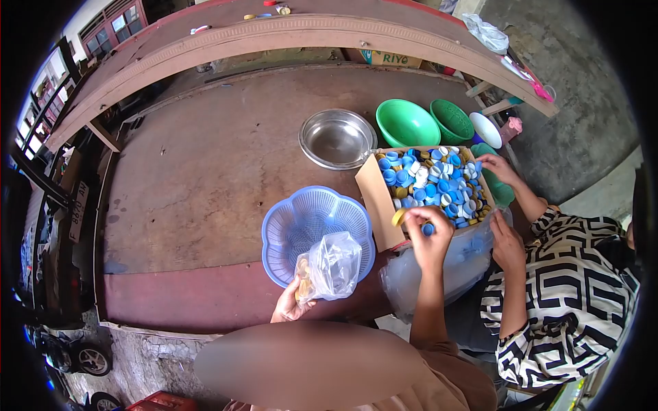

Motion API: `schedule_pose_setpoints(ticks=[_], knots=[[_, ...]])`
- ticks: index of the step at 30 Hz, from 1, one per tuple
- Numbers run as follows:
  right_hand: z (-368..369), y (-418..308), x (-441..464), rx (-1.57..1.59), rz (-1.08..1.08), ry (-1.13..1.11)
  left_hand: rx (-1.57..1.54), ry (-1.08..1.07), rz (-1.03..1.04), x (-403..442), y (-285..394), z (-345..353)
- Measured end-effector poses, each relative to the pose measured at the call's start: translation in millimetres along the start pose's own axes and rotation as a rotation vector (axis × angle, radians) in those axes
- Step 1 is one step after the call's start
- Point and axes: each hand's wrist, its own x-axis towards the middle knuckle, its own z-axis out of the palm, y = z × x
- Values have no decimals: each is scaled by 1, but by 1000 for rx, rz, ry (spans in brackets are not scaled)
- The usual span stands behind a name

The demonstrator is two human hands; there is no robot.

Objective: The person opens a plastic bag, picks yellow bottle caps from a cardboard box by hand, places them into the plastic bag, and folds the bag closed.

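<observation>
My left hand [293, 302] is closed around a clear plastic bag [334, 266] with some yellow bottle caps in its lower end. The bag overlaps the front rim of a blue plastic basket [272, 214]. Between the fingertips of my right hand [432, 241] is a yellow bottle cap [399, 217], raised over the near left edge of a cardboard box [380, 198]. Blue, white and yellow bottle caps [435, 181] fill that box.
A co-worker in a patterned shirt [562, 301] sits at the right, one hand [499, 168] at the box's edge and the other [508, 243] by clear plastic [445, 274]. A steel basin [336, 139] and green bowls [408, 123] stand behind. A raised wooden ledge [288, 33] crosses the back.
</observation>
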Motion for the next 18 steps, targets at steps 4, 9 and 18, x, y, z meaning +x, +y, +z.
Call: schedule_pose_setpoints(ticks=[4,9,18], knots=[[9,-54,-12,-38,-222,-201,67,33,-21,0,-3,6],[26,-63,-19,-114,-266,-372,101,13,-34,1,-4,1],[-9,122,-1,-458,175,-71,23,-63,-66,4,-1,14]])
